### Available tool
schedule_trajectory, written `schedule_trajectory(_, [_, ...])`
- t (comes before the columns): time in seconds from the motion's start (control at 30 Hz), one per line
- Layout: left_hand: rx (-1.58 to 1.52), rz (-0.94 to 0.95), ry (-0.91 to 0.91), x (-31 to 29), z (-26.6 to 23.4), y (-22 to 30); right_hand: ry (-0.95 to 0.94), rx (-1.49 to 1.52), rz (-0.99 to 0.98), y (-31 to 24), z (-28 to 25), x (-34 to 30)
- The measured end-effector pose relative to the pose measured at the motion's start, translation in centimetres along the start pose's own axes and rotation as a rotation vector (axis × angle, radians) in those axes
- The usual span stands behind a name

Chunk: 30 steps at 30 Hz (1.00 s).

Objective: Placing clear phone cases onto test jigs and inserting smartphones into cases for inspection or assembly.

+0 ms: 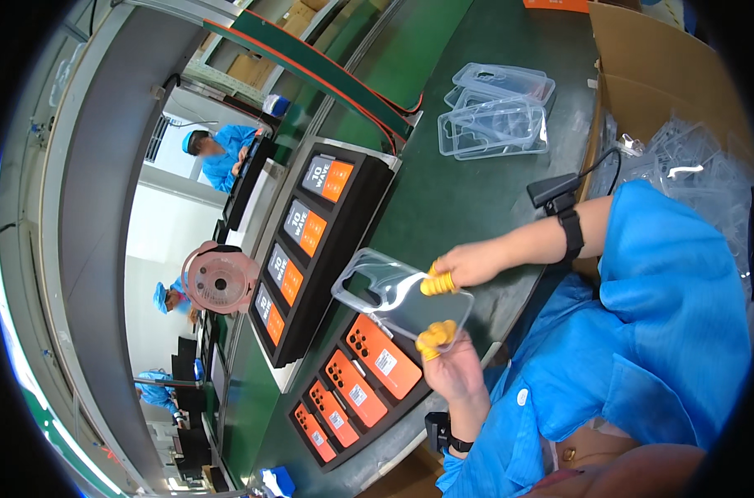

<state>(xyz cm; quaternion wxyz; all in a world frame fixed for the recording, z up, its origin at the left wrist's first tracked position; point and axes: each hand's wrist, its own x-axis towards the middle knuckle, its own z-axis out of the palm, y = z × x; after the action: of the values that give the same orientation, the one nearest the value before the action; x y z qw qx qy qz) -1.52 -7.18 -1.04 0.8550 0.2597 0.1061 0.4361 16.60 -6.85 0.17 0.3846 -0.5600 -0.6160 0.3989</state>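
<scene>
A clear phone case (375, 274) is held up between my two hands, its camera cut-outs at the far end. My right hand (468, 267), with yellow finger covers, pinches the edge nearer the top of the picture. My left hand (450, 358), also in yellow finger covers, grips the near lower corner. Just under the case and beyond my left hand lies a black tray (369, 422) of orange phones (383, 358), backs up, with dark camera rings and white labels. Part of the nearest phone is hidden by the case.
A thicker black tray (331, 282) holds several boxed-looking grey and orange rectangles. Stacked clear cases (497, 116) lie on the green table (443, 195). A cardboard box (642, 50) full of clear cases stands at right. Beyond are a pink fan (219, 278) and people in blue.
</scene>
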Motion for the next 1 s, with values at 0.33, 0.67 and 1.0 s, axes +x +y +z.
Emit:
schedule_trajectory(0.33, [2.046,0.512,0.055,-2.6,-1.2,5.6,-0.207,-0.406,-0.217,0.2,-6.4,-0.7])
schedule_trajectory(0.67, [2.221,0.466,0.038,-2.3,-4.1,5.1,-0.262,-0.892,-0.276,-0.5,-5.3,-2.6])
schedule_trajectory(1.0, [2.680,0.448,0.449,-0.9,-4.1,8.2,0.061,-0.666,-0.318,3.0,-3.9,-0.4])
